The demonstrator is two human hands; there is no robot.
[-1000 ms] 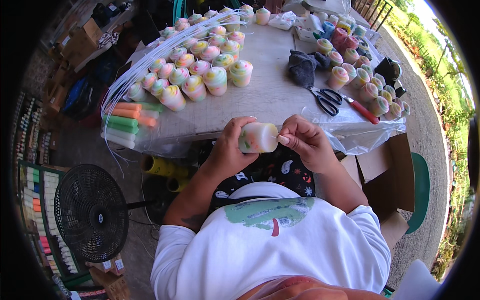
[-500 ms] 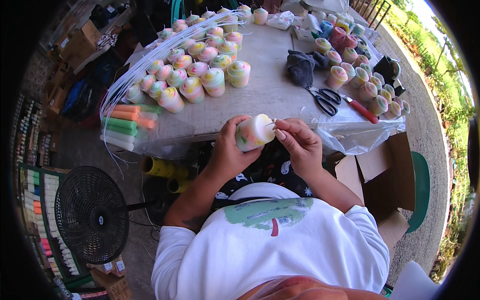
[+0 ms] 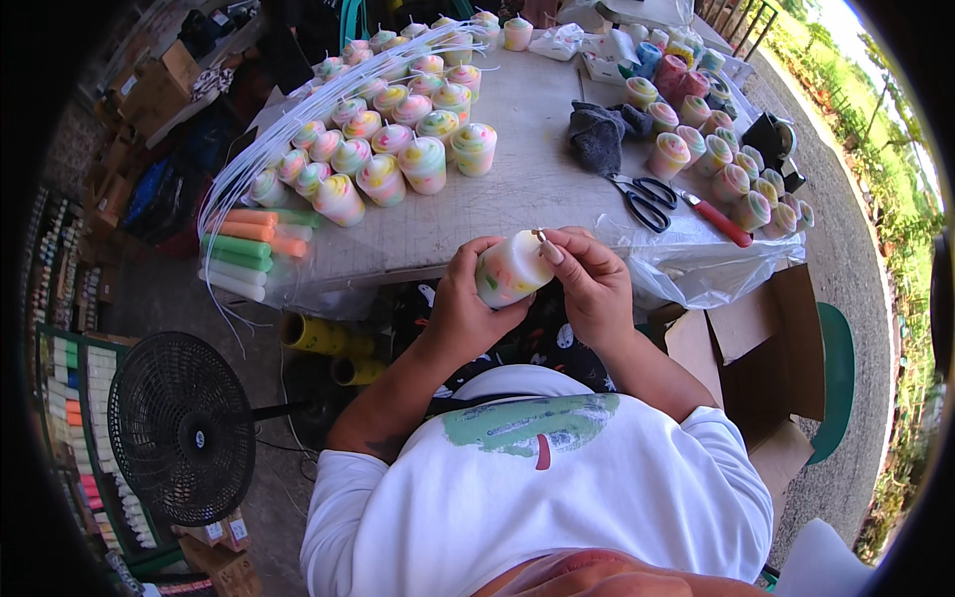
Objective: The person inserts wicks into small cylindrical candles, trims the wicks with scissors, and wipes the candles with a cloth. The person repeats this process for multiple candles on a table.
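Head view: your left hand point(image 3: 460, 297) holds the candle point(image 3: 509, 273) in front of you, just off the near edge of the table point(image 3: 383, 261). Its fingers wrap the candle's side, forefinger over the far side and thumb at the near side. The candle's long axis is tilted: the speckled body lies to the lower left, in your palm, and the pale flat end faces up and right, toward your right hand point(image 3: 599, 284).

That hand is the nearer one to the pale end. Its thumb and forefinger come in from the right, pinching at what looks like the wick point(image 3: 539, 236), so small that its exact seat in the wax cannot be made out. The pinch sits at the rim of that end as seen from above, so the candle lies to the left of and below your right fingertips. Whether the wick lines up with the long axis, you cannot tell from here.

Past your hands, the scissors point(image 3: 649, 204) and the red-handled tool point(image 3: 723, 221) lie on the table, apart from your fingers.
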